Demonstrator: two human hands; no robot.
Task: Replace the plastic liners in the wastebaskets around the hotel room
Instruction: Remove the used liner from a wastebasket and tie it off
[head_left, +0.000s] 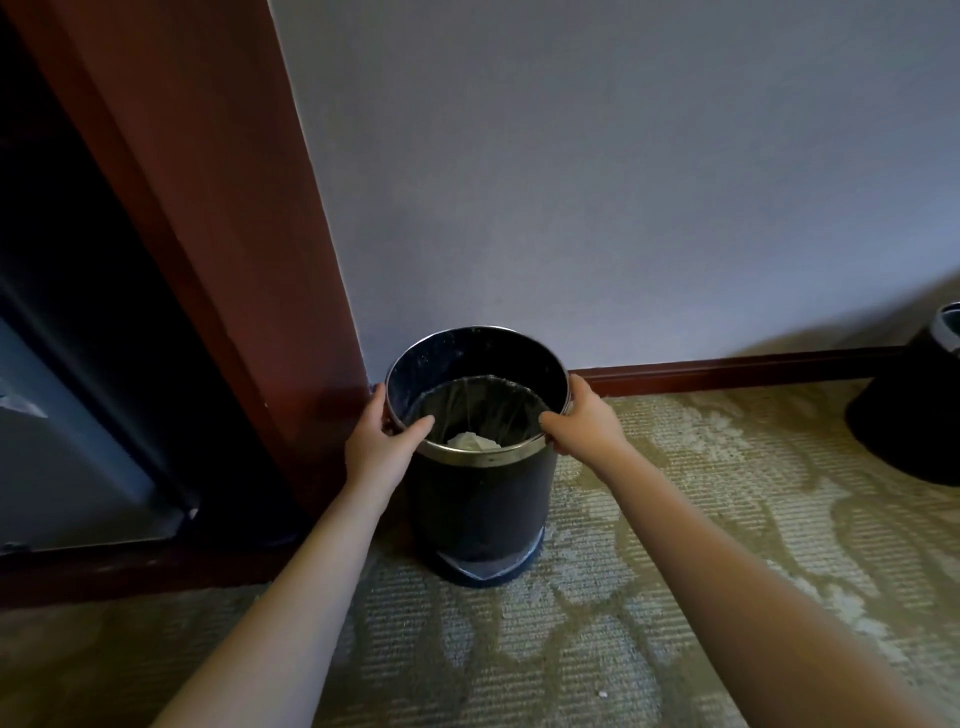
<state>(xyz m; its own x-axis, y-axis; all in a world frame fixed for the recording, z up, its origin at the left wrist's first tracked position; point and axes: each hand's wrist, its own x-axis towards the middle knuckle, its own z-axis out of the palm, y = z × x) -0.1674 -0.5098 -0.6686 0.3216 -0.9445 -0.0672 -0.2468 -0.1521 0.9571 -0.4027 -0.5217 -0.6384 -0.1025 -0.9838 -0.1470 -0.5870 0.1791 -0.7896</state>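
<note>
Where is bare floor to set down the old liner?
Bare carpet lies right of the held wastebasket, up to the second wastebasket, and nearer the camera. Left is tight: the door frame stands close beside it.

Our tally, kind by kind

We count a first wastebasket at the carpet's far edge and a second wastebasket at its right edge, making two; one clear liner; one paper wad; our left hand and right hand, making two.
</note>
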